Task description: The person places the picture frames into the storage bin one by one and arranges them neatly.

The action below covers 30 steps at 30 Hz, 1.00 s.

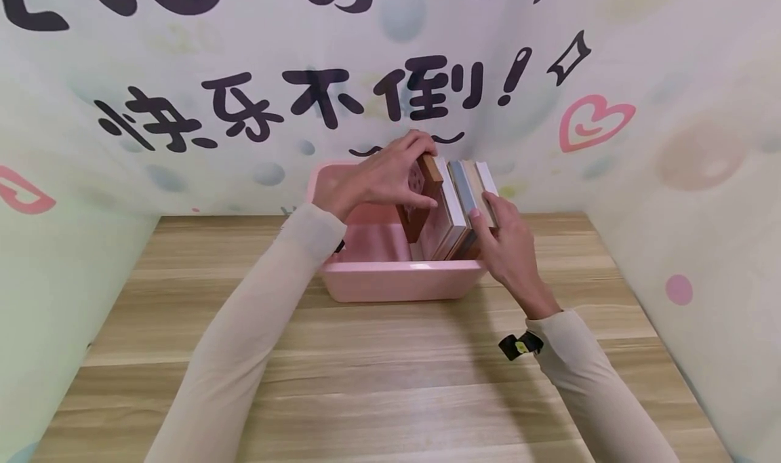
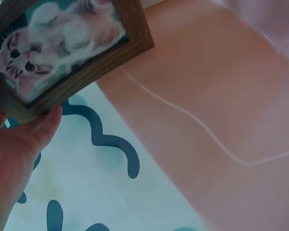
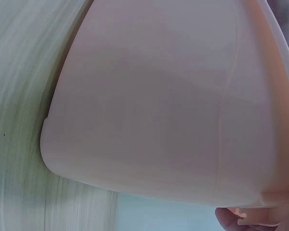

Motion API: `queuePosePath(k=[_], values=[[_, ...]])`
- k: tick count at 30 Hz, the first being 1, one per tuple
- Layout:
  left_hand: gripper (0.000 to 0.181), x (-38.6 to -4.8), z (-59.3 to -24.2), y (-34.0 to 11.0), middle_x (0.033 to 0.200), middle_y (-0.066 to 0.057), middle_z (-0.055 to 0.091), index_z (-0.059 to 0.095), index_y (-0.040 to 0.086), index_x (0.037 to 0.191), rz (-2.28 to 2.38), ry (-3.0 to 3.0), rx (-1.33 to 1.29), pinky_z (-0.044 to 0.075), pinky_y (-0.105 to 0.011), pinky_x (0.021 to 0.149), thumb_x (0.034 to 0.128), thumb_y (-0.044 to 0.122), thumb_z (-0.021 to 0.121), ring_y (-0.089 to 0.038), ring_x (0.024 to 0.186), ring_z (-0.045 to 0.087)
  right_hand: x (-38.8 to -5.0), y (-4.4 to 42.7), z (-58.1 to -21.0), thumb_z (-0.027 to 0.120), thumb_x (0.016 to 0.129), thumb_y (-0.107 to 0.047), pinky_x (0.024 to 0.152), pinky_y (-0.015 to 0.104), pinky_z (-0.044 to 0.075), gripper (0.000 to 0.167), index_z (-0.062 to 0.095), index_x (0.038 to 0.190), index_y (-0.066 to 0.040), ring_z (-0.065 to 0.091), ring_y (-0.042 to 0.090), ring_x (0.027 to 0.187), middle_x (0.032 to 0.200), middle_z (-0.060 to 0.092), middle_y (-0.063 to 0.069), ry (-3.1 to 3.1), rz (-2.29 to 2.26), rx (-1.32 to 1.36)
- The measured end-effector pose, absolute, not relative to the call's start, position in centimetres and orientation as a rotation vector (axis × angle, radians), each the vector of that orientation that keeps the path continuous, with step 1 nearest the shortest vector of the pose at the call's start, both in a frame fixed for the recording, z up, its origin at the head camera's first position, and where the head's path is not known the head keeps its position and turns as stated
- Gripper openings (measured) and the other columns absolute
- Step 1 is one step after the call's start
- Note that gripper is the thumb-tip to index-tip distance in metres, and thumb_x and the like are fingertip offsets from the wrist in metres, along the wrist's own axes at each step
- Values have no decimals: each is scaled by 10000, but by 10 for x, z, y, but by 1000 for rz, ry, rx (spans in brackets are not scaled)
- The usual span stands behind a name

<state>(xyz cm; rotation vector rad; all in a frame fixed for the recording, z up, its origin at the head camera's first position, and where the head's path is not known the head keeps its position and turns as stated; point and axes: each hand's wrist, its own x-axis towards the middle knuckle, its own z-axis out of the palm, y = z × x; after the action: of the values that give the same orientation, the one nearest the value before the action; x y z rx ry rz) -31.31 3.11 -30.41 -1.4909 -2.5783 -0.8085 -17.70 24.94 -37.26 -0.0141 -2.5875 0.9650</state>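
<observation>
My left hand grips a brown wooden picture frame by its upper edge, thumb on the near side. The frame stands tilted in a pink plastic bin, at the left end of a row. In the left wrist view, this picture frame shows a kitten picture. Beside it, white, blue and beige frame-like slabs stand on edge in the bin's right half. My right hand holds the right end of this row with thumb and fingers. Only parts of fingers show by the rim in the right wrist view.
The bin stands on a wood-grain table close to the back wall. A printed cloth with dark lettering hangs behind it, and pale printed panels rise on both sides. A black strap is at the right cuff.
</observation>
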Motion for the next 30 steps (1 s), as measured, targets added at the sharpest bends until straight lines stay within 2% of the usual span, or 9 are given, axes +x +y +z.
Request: queuePosePath(k=[8,11,15,21,24,30], values=[[715,-313,-316,35,1351,-69,373,470,77,1286,-851,-2724,-1577,426,-291,996,757,393,831,-196,1168,447,-178,250,-374,466,1024,-382,906,557,523,535,463,1462,-76,532,385,1199,1445,473,219,-2572,966,-6],[688,-313,-319,34,1313,-58,359,447,89,1248,-871,-2816,-1590,467,-272,905,755,372,836,-183,1049,498,-178,250,-374,464,1026,-374,902,557,526,529,463,1462,-75,532,385,1205,1447,474,218,-2570,970,0],[670,-313,-326,30,1257,-57,364,439,81,1201,-806,-2907,-1606,468,-253,840,749,362,847,-169,959,503,-177,248,-372,457,1029,-364,901,560,526,526,457,1466,-72,534,387,1200,1444,474,220,-2575,979,9],[597,-313,-334,26,1127,-72,413,484,59,1122,-701,-2934,-1648,440,-272,835,739,323,859,-186,964,483,-176,249,-371,462,1025,-368,941,562,495,524,463,1464,-81,523,389,1229,1455,473,209,-2573,969,-9],[606,-313,-336,27,1122,-61,426,482,71,1141,-643,-2951,-1661,455,-264,830,741,336,852,-178,948,506,-177,250,-372,465,1024,-373,957,564,481,523,469,1460,-83,515,387,1244,1455,476,206,-2572,958,-17],[649,-315,-341,31,1175,-78,420,481,50,1199,-553,-2994,-1677,448,-267,899,744,340,843,-182,1014,503,-177,250,-373,463,1023,-388,952,563,488,532,467,1461,-85,516,383,1239,1455,475,206,-2582,952,-26]])
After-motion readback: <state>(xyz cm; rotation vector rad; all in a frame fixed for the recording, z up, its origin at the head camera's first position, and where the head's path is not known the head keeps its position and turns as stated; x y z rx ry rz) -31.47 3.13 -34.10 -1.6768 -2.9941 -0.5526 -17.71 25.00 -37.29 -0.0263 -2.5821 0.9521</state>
